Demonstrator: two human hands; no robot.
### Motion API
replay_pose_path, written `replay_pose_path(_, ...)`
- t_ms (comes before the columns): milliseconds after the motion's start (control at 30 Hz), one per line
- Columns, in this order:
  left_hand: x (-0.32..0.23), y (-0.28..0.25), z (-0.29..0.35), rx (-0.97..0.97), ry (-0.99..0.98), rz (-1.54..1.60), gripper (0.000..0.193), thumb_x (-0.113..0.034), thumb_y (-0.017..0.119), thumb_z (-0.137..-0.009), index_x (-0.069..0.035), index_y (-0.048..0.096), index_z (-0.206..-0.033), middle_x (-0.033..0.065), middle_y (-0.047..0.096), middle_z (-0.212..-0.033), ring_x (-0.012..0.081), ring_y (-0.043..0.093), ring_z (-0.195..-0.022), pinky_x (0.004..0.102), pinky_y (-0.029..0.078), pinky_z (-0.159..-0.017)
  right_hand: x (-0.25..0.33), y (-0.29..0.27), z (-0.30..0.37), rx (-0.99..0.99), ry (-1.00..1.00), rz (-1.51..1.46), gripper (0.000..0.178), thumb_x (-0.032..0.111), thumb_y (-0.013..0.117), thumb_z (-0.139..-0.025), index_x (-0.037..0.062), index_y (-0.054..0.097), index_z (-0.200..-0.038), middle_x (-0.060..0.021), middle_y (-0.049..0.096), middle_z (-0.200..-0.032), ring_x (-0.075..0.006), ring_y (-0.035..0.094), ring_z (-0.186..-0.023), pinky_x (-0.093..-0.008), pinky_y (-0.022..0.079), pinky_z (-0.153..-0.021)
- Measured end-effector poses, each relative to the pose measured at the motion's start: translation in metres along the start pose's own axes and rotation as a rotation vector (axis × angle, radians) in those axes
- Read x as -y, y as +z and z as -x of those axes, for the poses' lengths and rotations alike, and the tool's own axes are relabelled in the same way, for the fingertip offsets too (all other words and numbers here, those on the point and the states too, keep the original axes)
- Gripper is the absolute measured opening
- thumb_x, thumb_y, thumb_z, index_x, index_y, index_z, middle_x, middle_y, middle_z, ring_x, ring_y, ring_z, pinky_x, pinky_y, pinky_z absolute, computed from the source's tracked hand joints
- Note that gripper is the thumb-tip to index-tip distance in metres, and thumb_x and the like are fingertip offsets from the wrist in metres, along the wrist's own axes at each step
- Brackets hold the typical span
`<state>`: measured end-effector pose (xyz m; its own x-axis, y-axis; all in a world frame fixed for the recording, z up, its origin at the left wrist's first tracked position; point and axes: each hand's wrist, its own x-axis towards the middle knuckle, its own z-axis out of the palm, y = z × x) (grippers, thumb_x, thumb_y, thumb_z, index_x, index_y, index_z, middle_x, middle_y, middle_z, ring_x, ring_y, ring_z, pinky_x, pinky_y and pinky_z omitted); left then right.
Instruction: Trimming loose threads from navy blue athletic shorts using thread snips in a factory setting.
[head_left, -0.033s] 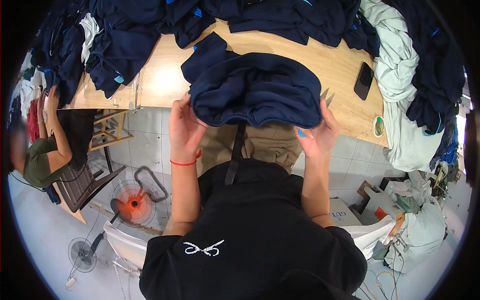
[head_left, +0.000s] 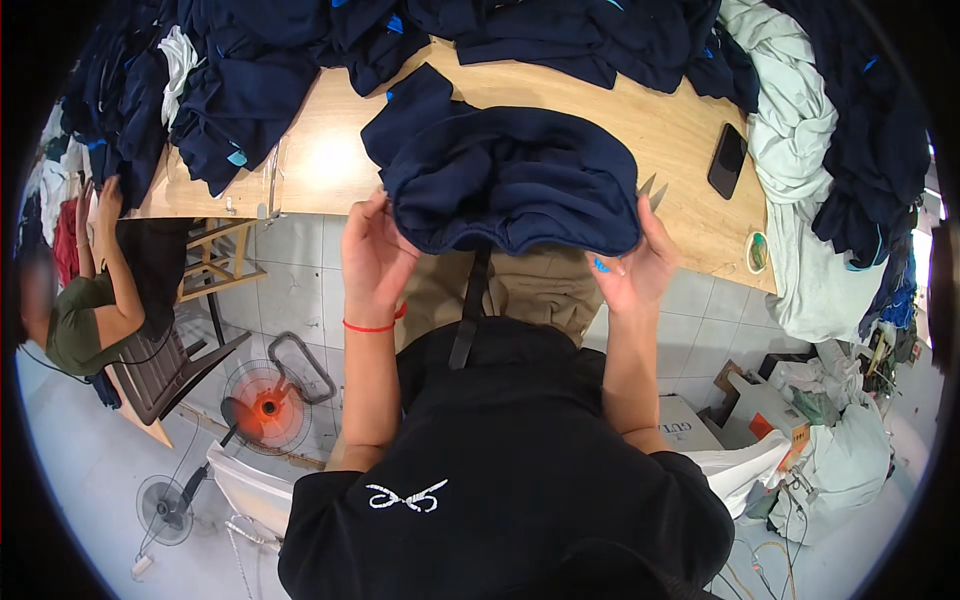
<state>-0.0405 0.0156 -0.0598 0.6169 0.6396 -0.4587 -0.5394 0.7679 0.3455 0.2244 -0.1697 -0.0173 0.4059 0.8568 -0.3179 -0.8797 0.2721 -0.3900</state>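
Observation:
A navy blue garment [head_left: 520,180] of soft cloth is stretched between my two hands at the table's near edge, its gathered opening toward me. My left hand [head_left: 378,260], with a red string at the wrist, grips its left end. The right end is pinched in my right hand [head_left: 645,255]. Pointed scissor blades [head_left: 655,192] stick out beyond the right fingers, and a small blue piece [head_left: 602,265] shows by that hand; I cannot tell whether the scissors are held or lie on the table. Part of the garment rests on the table behind.
Piles of navy clothes [head_left: 580,40] line the far side of the wooden table [head_left: 330,120]. A black phone [head_left: 728,162] and pale green cloth [head_left: 795,130] are at right. Left are another person's arm [head_left: 120,265], a chair [head_left: 165,370] and an orange-centred fan [head_left: 268,407].
My left hand has shifted slightly to the right, and the garment's left end has come inward with it. My right hand is almost still.

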Motion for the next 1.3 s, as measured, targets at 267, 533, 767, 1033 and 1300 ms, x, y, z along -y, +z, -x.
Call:
replay_pose_path(267,0.03,-0.015,-0.01,-0.176,0.035,-0.706,0.037,-0.027,0.055,-0.112,0.001,0.069,-0.131,0.0095,0.076,-0.128,0.0213,0.073,-0.119,0.0331,0.057,-0.105,0.0,-0.01,-0.008,0.184,0.115,-0.047,0.044,0.031,0.049,-0.114,-0.0003,0.061,-0.142,-0.022,0.074,-0.128,-0.0284,0.076,-0.09,-0.0416,0.062,-0.083)
replay_pose_path(533,-0.033,-0.011,0.003,0.209,0.146,0.302,0.048,-0.032,0.044,-0.112,0.004,0.07,-0.131,0.0204,0.071,-0.138,0.0352,0.065,-0.132,0.0529,0.042,-0.123,0.025,-0.004,0.003,-0.212,-0.142,-0.077,0.028,0.032,0.06,-0.107,0.009,0.075,-0.114,-0.0078,0.079,-0.109,-0.021,0.058,-0.069,-0.0362,0.048,-0.063)
replay_pose_path(767,-0.031,0.006,0.009,0.236,0.197,0.271,0.047,-0.032,0.045,-0.113,0.004,0.07,-0.13,0.0209,0.073,-0.135,0.0353,0.066,-0.129,0.0524,0.042,-0.121,0.031,-0.001,0.01,-0.193,-0.176,-0.009,0.03,0.033,0.057,-0.109,0.0103,0.076,-0.111,-0.0057,0.079,-0.101,-0.0158,0.043,-0.047,-0.0297,0.038,-0.047)
replay_pose_path(1033,-0.034,-0.003,0.014,0.189,0.229,0.27,0.041,-0.03,0.047,-0.112,0.002,0.07,-0.125,0.02,0.074,-0.131,0.0341,0.067,-0.127,0.0478,0.047,-0.117,0.032,-0.007,0.011,-0.101,-0.155,-0.002,0.032,0.032,0.055,-0.111,0.0077,0.075,-0.114,-0.0086,0.08,-0.102,-0.0166,0.045,-0.047,-0.0309,0.04,-0.048)
replay_pose_path(1300,-0.016,0.05,0.018,0.213,0.384,-0.223,0.031,-0.028,0.053,-0.109,-0.004,0.054,-0.09,0.0073,0.057,-0.095,0.0154,0.053,-0.085,0.0302,0.044,-0.077,0.03,-0.006,-0.001,0.037,-0.153,0.049,0.036,0.033,0.048,-0.115,0.0047,0.07,-0.123,-0.0117,0.077,-0.116,-0.0161,0.05,-0.055,-0.0285,0.039,-0.048)
